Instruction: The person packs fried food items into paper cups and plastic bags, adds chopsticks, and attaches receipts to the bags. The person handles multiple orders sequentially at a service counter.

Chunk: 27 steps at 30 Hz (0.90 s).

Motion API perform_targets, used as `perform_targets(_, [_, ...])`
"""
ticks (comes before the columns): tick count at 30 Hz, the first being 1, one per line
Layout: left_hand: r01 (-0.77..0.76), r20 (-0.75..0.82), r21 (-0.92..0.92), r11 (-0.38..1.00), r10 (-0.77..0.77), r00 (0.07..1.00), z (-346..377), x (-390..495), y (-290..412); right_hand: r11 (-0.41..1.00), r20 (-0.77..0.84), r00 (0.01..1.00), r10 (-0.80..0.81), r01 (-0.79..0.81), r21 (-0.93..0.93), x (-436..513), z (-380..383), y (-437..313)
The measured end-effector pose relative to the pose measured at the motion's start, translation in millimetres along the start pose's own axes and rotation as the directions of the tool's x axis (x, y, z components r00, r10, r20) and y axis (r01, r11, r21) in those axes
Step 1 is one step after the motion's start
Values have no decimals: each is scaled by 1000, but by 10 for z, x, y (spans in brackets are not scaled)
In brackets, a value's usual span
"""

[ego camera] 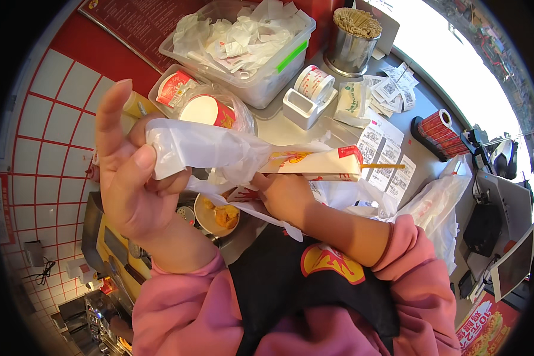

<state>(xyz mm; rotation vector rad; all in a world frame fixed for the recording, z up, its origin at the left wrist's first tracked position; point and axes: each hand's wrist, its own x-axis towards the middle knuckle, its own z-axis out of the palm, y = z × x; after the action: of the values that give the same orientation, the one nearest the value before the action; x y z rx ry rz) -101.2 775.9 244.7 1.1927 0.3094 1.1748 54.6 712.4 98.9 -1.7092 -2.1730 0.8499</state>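
My left hand [138, 173] pinches one gathered end of a white plastic bag [204, 144] between thumb and fingers, its index finger raised. The bag is pulled taut from there towards the middle. My right hand [287, 196] is closed around the gathered plastic beside a white and red paper food box [316, 164]; its fingertips are partly hidden. From the box's right end sticks a thin wooden skewer [382, 166]. Just below the bag, a round bowl [200, 216] holds fried food pieces [227, 216].
Behind stand a bin of plastic bags [289, 66], paper cups [207, 111], a tape dispenser [300, 109] and a metal canister of sticks [351, 49]. Printed slips [385, 155], a label roll [440, 129] and another plastic bag [440, 191] lie to the right. Knives [120, 271] are at lower left.
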Motion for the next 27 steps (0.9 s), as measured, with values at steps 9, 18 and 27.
perform_targets(9, [-51, -150, 149, 988, 74, 986, -331, 126, 13, 961, -314, 942, 118, -29, 273, 16, -2, 198])
perform_targets(18, [34, -206, 232, 972, 15, 978, -236, 155, -68, 265, -138, 976, 171, 90, 960, 323, 123, 262])
perform_targets(27, [129, -161, 250, 960, -90, 983, -210, 210, -257, 828, -11, 997, 78, -59, 557, 737, 446, 217])
